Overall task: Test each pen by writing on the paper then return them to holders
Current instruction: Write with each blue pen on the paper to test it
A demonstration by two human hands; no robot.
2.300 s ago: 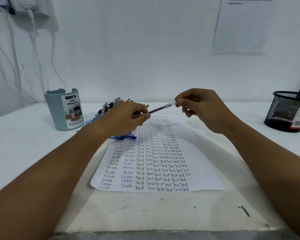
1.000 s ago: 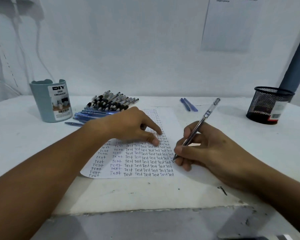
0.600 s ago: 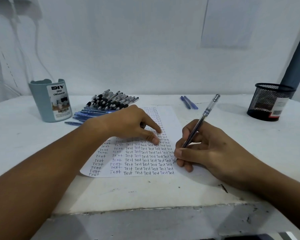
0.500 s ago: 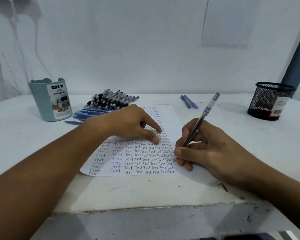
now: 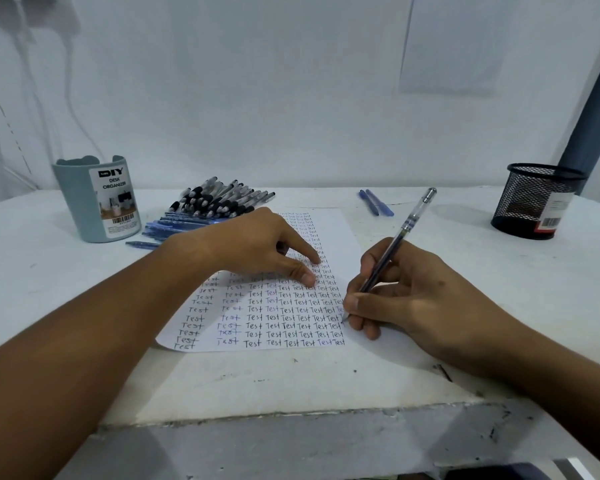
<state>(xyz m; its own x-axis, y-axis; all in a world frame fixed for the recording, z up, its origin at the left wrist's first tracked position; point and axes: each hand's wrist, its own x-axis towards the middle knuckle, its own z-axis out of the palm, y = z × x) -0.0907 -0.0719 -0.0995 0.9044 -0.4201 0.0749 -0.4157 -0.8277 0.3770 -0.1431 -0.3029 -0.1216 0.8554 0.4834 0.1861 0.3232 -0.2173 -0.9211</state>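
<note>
A white sheet of paper (image 5: 336, 233) covered in rows of the word "Test" lies in the middle of the table. My right hand (image 5: 406, 292) grips a clear pen (image 5: 400, 235), its tip touching the paper at the right end of a row. My left hand (image 5: 257, 247) rests on the paper with its fingers pressing the sheet down. A heap of black and blue pens (image 5: 212, 206) lies behind my left hand. A grey-blue desk organizer (image 5: 96, 199) stands at the back left, and a black mesh holder (image 5: 537, 200) at the back right.
Two blue pens (image 5: 376, 201) lie side by side behind the paper. The white table (image 5: 291, 379) ends at a worn front edge close to me. A white wall rises behind, with cables hanging at the left and a grey-blue post at the right.
My right hand took the pen from the two-handed hold and lowered it onto the paper. My left hand came down to press the sheet. Over the last second the pen tip shifted only slightly.
</note>
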